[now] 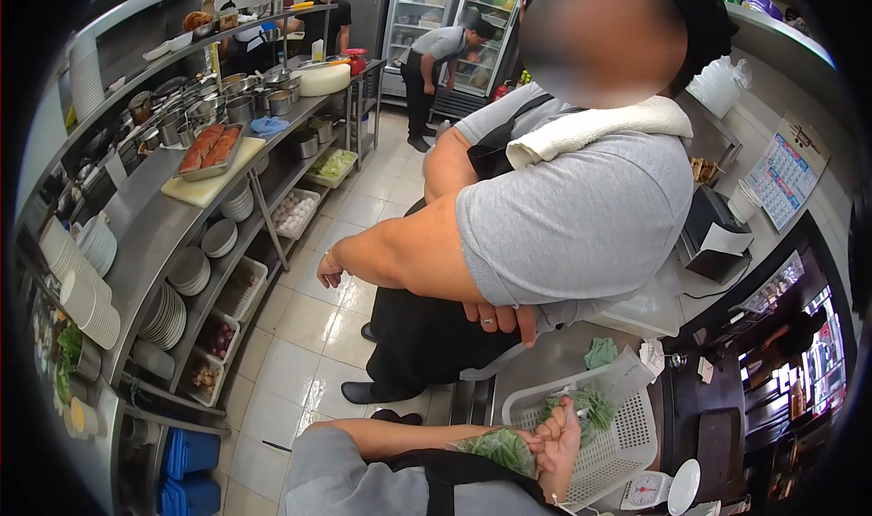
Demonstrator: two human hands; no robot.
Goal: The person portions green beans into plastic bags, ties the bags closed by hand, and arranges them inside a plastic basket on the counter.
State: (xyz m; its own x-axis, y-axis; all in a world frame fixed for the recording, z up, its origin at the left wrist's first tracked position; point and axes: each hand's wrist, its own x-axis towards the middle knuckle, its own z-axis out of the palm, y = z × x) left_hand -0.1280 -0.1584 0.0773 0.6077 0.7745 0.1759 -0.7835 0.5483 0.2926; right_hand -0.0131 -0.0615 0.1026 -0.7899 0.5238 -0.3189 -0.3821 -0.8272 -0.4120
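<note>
Stretching the left arm in from the lower left, with the forearm nearly level across the view and the left hand (533, 436) at the near side of a white perforated basket (633, 434). Bringing the right hand (563, 451) up from the bottom edge, forearm short and steep in the view, palm partly turned up. Meeting hand against hand, with fingers overlapping. Holding the left grip closed, fingers curled at the end of a clear bag of greens (498, 450). Bending the right fingers close against the left ones; too overlapped to tell whether closed on plastic.

Carrying the bag of greens alongside the left wrist, outside the basket and in front of the dark apron. Just beyond the fingers, inside the basket, more leafy greens (592, 411), with clear plastic rising toward the far rim.

Resting on the metal worktop (545, 357): the basket, with a green cloth (600, 352) just past its far rim and a dial scale (645, 490) near its right-hand corner. Beside the scale, a white round dish (683, 487), tilted.

Standing close across the basket, a co-worker (581, 207) in a grey shirt, with a white towel (604, 133) over the shoulder and one arm reaching left, well apart from both hands.
</note>
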